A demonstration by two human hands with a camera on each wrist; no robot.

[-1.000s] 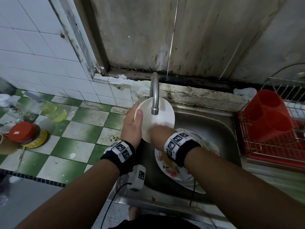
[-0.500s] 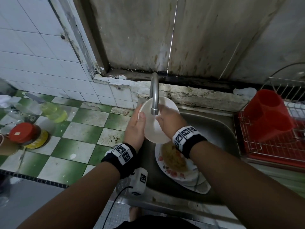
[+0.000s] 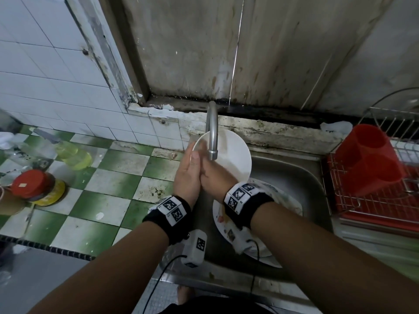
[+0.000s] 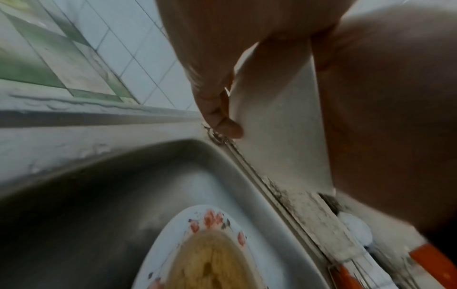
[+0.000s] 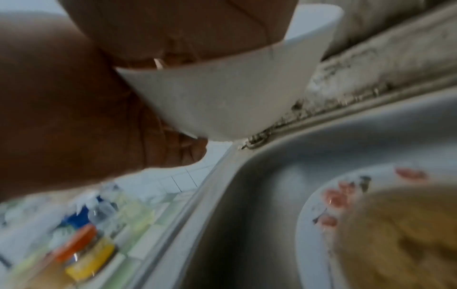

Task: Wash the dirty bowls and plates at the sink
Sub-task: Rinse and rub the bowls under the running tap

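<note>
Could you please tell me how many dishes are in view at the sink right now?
3 that I can make out: a white bowl held under the faucet, and two stacked plates, the floral plate on another plate, in the basin. More may be hidden beneath.

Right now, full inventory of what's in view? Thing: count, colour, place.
bowl: 1, white, held under the tap
tap: 1, steel, behind the sink
sink: 1, steel, centre
plates: stack, count unclear, white with floral rim, soiled, in sink
drying rack: 1, wire on red tray, right
cutlery holder: 1, red, in rack
bottle: 1, yellow liquid, left counter
jar: 1, red lid, left counter
left hand: grips bowl rim
right hand: on bowl, fingers hidden
</note>
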